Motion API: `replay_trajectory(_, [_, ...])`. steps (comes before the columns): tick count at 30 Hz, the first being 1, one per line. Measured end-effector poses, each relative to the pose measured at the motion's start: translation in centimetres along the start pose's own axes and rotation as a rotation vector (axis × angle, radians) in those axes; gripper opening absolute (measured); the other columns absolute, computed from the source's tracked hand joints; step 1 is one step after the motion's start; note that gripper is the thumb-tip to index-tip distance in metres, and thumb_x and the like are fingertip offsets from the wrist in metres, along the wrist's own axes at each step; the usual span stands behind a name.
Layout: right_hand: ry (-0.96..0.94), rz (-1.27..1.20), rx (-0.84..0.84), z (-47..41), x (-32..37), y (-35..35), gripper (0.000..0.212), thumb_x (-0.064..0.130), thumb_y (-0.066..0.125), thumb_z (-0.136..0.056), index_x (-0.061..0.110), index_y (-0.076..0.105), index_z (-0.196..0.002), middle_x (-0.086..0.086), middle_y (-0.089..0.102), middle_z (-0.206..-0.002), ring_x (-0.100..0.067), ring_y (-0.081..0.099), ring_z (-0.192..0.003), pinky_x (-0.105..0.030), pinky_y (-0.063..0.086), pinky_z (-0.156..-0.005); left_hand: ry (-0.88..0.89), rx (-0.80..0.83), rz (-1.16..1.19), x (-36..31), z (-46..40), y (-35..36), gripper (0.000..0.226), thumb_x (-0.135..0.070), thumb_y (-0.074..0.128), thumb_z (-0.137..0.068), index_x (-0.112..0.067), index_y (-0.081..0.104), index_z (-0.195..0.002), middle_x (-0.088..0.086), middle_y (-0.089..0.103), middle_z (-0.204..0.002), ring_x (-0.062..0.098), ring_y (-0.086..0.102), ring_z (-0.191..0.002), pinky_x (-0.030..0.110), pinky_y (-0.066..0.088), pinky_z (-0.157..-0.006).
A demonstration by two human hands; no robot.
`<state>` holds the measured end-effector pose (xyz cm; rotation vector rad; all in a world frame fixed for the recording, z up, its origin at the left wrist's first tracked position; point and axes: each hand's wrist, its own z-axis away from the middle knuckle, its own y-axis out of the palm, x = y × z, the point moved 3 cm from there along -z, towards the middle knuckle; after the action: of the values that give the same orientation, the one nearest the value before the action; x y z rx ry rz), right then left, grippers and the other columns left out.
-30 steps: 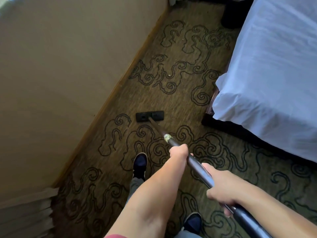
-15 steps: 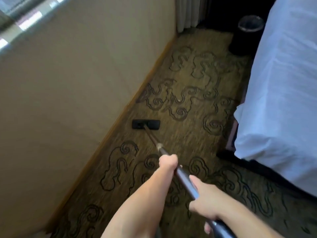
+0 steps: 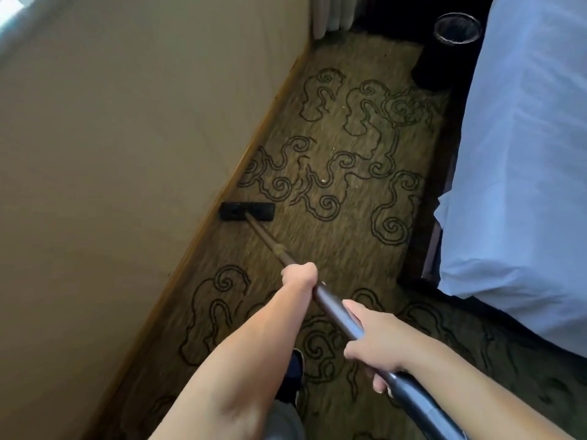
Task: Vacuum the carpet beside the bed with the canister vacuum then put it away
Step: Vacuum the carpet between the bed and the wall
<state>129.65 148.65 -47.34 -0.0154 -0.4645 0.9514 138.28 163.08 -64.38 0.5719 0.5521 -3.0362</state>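
Nearest me, my right hand (image 3: 374,344) has its fingers (image 3: 379,384) wrapped shut around the grey upper part of the vacuum wand (image 3: 333,308), and just ahead my left hand (image 3: 300,276) is closed in a fist further down the same tube, so the left is the nearer one to the working end. From there the wand runs forward and to the left, its long axis slanting toward the wall, to the floor head (image 3: 247,211), which lies flat on the carpet (image 3: 349,217) with its left end against the baseboard (image 3: 203,246). The uncleaned stretch with pale specks (image 3: 324,179) lies beyond the head and to its right, toward the bed (image 3: 524,185), so I judge the next push should go forward and rightward along that line.
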Motion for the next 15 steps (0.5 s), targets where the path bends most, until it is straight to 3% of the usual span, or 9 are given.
replay_trajectory(3, [-0.002, 0.127, -0.04, 2.2, -0.4, 0.2, 0.087, 0.017, 0.049, -0.088, 0.044, 0.003, -0.156, -0.005, 0.063, -0.107, -0.017, 0.07, -0.048, -0.026, 0.056, -0.047, -0.04, 0.046, 0.144, 1.1, 1.7, 1.0, 0.055, -0.017, 0.059, -0.084, 0.006, 0.05, -0.132, 0.028, 0.067, -0.12, 0.042, 0.071, -0.1, 0.049, 0.059, -0.092])
replay_trajectory(6, [0.062, 0.236, -0.094, 5.8, -2.2, -0.5, 0.089, 0.022, 0.044, -0.082, 0.053, -0.003, -0.151, -0.001, 0.055, -0.109, -0.016, 0.073, -0.05, -0.028, 0.061, -0.054, -0.028, 0.098, 0.258, 1.0, 4.8, 3.3, 0.044, -0.016, 0.059, -0.081, 0.003, 0.053, -0.12, 0.027, 0.072, -0.102, 0.032, 0.071, -0.06, 0.05, 0.064, -0.073])
replay_trajectory(7, [0.091, 0.231, -0.103, 7.0, -2.9, -0.7, 0.089, 0.023, 0.043, -0.081, 0.055, -0.004, -0.15, 0.0, 0.053, -0.108, -0.016, 0.073, -0.052, -0.027, 0.061, -0.056, -0.031, 0.122, 0.261, 0.9, 6.0, 4.2, 0.043, -0.016, 0.059, -0.081, 0.002, 0.052, -0.119, 0.025, 0.072, -0.099, 0.029, 0.069, -0.054, 0.052, 0.064, -0.072])
replay_trajectory(11, [0.112, 0.108, -0.181, 9.7, -3.1, -0.8, 0.088, 0.024, 0.045, -0.084, 0.055, -0.004, -0.15, 0.004, 0.054, -0.097, -0.015, 0.073, -0.051, -0.022, 0.053, -0.047, 0.0, 0.229, 0.249, -0.8, 8.8, 6.0, 0.044, -0.013, 0.059, -0.083, 0.002, 0.049, -0.124, 0.025, 0.07, -0.1, 0.026, 0.064, -0.042, 0.045, 0.063, -0.058])
replay_trajectory(15, [0.146, 0.047, -0.252, 12.6, -3.5, 0.4, 0.086, 0.025, 0.046, -0.085, 0.051, -0.003, -0.151, 0.005, 0.06, -0.092, -0.012, 0.071, -0.046, -0.023, 0.053, -0.05, 0.027, 0.312, 0.188, -1.2, 12.0, 7.5, 0.047, -0.005, 0.057, -0.083, 0.004, 0.051, -0.128, 0.02, 0.063, -0.076, 0.024, 0.063, -0.039, 0.031, 0.056, -0.046])
